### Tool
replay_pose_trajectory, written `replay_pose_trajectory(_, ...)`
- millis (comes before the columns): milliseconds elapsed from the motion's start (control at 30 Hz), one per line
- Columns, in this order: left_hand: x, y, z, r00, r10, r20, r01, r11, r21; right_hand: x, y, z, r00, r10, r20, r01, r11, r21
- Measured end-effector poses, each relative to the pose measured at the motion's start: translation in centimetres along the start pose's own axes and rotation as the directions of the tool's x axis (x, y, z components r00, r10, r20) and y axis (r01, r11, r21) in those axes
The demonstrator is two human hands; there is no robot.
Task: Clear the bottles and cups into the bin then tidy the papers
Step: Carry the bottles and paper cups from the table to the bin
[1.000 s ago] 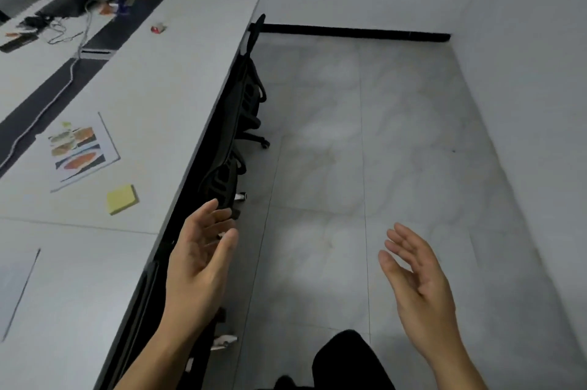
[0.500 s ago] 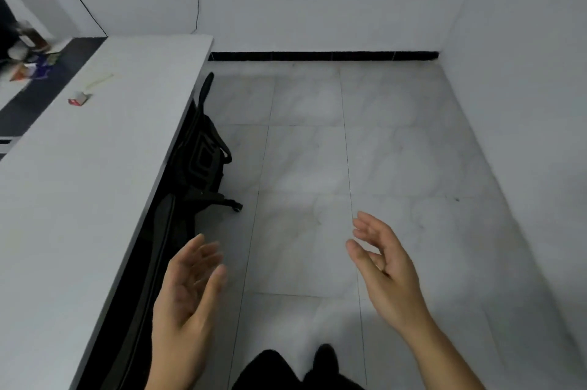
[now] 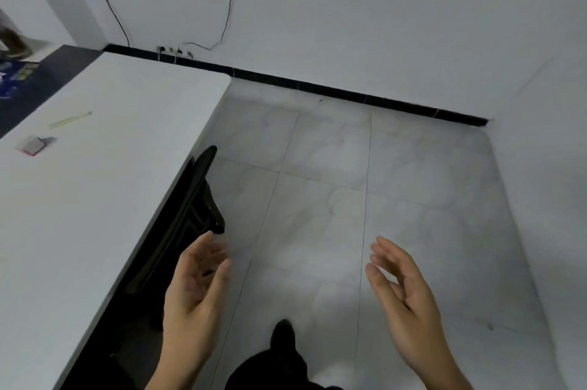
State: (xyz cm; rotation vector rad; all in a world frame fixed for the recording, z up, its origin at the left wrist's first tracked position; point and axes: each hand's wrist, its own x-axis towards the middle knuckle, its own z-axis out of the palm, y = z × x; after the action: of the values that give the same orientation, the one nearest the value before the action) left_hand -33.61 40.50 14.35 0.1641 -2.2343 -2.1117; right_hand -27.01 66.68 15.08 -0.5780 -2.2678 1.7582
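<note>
My left hand (image 3: 193,291) hangs open over the floor, just off the white desk's (image 3: 95,199) right edge, palm turned inward with fingers spread. My right hand (image 3: 403,291) is open too, further right above the tiles, palm facing the left hand. Neither holds anything. No bottle, cup, bin or sheet of paper is in view. On the desk lie only a small red-edged white packet (image 3: 31,145) and a thin pale green stick (image 3: 70,119), both far from my hands.
A black office chair (image 3: 197,208) is tucked under the desk edge beside my left hand. Grey tiled floor (image 3: 349,199) runs ahead to a white wall with a black skirting. Cables hang down to wall sockets (image 3: 173,51). Blurred clutter (image 3: 16,72) sits far left.
The view has swung right and moved forward along the desk; the printed sheet and yellow sticky notes left the frame. Both hands stayed open and empty.
</note>
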Motion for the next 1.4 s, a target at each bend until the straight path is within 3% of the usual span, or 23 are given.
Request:
replay_pose_trajectory(167, 16.4, 3.9, 7.1, 0.992, 0.072, 0.101, -0.075, 0.997, 0.021, 15.0, -2.4, 0.0, 0.996, -0.001, -0.094, 0.001, 1.0, -0.003)
replay_pose_trajectory(400, 36.7, 1.4, 15.0, 0.997, 0.069, 0.034, -0.071, 0.996, 0.061, 37.2, -0.2, 3.4, 0.988, 0.031, -0.152, -0.033, 0.999, -0.01)
replay_pose_trajectory(633, 55.3, 5.3, 19.1, 0.982, 0.058, -0.182, -0.03, 0.988, 0.151, 63.4, -6.7, 9.9, 0.996, -0.052, 0.071, 0.051, 0.999, 0.018)
replay_pose_trajectory(767, 64.3, 7.2, 19.5, 0.933, 0.092, -0.348, -0.06, 0.993, 0.102, 76.5, -12.6, 15.9, 0.957, -0.139, 0.254, 0.136, 0.99, 0.027)
replay_pose_trajectory(933, 75.2, 4.7, 20.2, 0.865, 0.064, -0.498, -0.035, 0.997, 0.068, 90.1, -15.5, 24.9, 0.895, -0.191, 0.403, 0.196, 0.98, 0.031)
replay_pose_trajectory(1100, 89.3, 3.4, 18.9, 0.827, 0.049, -0.56, -0.03, 0.999, 0.043, 101.5, -17.5, 34.4, 0.866, -0.169, 0.471, 0.179, 0.984, 0.023)
replay_pose_trajectory(1400, 113.0, 7.7, 11.4, 0.78, 0.099, -0.617, -0.065, 0.995, 0.078, 118.2, -25.9, 53.6, 0.781, -0.204, 0.59, 0.202, 0.977, 0.07)
